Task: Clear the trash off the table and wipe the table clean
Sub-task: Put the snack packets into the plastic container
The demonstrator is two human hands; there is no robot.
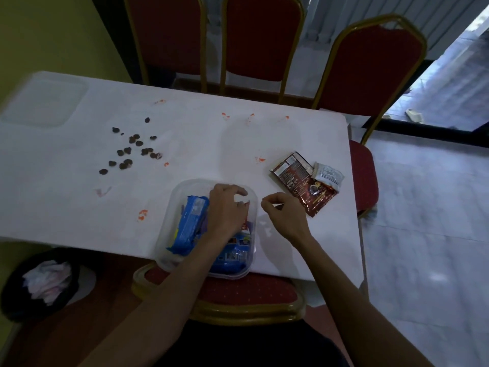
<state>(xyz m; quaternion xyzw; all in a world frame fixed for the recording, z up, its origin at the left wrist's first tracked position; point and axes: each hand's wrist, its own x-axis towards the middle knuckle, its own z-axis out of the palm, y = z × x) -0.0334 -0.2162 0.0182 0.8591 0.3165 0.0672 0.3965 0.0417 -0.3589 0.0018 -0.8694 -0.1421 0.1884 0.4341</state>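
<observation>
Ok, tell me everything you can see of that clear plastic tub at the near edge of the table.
The clear plastic tub is a shallow, rounded-rectangle container, see-through, upright and open. It sits on the white table and juts over its near edge. Inside lie blue wrappers. The left hand reaches into it over the far rim; the right hand is just beside it, not touching.

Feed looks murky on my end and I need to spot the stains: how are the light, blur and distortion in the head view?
Head view: dim, daylight only from the doorway at right; orange stains still readable on the white table; left hand and right hand slightly soft; wide-angle lens bows the table edges.
</observation>
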